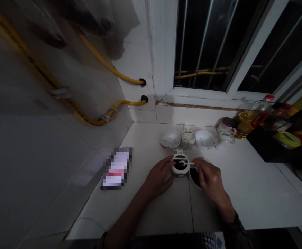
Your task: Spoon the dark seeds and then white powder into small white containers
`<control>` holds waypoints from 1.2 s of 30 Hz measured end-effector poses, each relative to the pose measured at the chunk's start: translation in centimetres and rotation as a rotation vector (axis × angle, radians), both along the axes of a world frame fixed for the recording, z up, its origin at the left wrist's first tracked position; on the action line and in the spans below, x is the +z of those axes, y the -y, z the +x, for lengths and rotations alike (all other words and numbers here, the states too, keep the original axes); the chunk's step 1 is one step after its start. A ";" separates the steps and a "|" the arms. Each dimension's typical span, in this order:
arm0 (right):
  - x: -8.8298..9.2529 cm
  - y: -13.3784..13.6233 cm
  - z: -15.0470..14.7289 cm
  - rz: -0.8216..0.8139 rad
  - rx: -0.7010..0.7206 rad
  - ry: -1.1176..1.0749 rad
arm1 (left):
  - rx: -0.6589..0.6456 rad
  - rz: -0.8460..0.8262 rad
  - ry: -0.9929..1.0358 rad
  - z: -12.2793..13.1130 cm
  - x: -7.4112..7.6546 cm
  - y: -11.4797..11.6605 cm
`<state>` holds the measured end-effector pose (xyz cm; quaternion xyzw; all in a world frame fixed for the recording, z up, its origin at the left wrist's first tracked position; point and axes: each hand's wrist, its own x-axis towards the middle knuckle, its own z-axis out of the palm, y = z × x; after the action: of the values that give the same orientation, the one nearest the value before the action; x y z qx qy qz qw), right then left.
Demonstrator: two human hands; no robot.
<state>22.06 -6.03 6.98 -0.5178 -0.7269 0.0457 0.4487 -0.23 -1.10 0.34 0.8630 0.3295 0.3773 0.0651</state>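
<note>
A small round white jar (180,168) with dark contents stands on the white counter (153,211), its clear flip lid raised behind it. My left hand (159,176) curls round the jar's left side and steadies it. My right hand (210,180) pinches the handle of a small white spoon (185,162) that lies across the jar's mouth. A bowl (193,175) with dark contents sits under my right hand, partly hidden by it.
Behind the jar stand several white seasoning pots with lids (204,139). An oil bottle (249,121), other bottles and a dark tray (270,147) crowd the right. A blurred packet (116,168) lies at the left by the wall. Yellow pipes (109,114) run along the wall.
</note>
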 end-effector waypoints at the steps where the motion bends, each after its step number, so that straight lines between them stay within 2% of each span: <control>1: -0.1 0.1 0.0 0.019 0.033 0.072 | 0.000 0.000 -0.001 0.0 0.0 0.0; 3: 0.0 0.4 0.4 0.020 0.013 0.104 | -0.001 -0.003 -0.005 0.0 0.1 0.0; 8: 0.5 1.0 3.6 -0.126 -0.300 -0.044 | 0.000 0.001 -0.021 -0.2 0.1 0.1; 12: 0.1 0.5 6.2 -0.299 -0.342 0.054 | 0.005 0.012 -0.021 -0.2 0.0 0.1; 15: -0.6 0.0 6.8 -0.358 -0.376 0.147 | 0.003 0.007 -0.011 -0.1 -0.1 0.0; 18: -1.1 -0.4 6.1 -0.419 -0.349 0.182 | -0.001 -0.012 -0.001 -0.1 -0.2 0.0; 21: -1.3 -0.6 5.1 -0.484 -0.296 0.126 | -0.004 -0.038 0.004 -0.1 -0.4 0.0; 28: -0.4 -0.6 5.0 -0.622 -0.218 -0.252 | -0.002 -0.045 -0.001 -0.2 -0.3 0.0; 36: 0.3 0.0 5.8 -0.716 -0.251 -0.591 | 0.000 -0.044 0.005 -0.1 -0.3 0.0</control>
<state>27.85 -6.03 7.29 -0.6885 -0.4387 0.3836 0.4317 -0.37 -1.13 0.05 0.8603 0.3377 0.3723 0.0850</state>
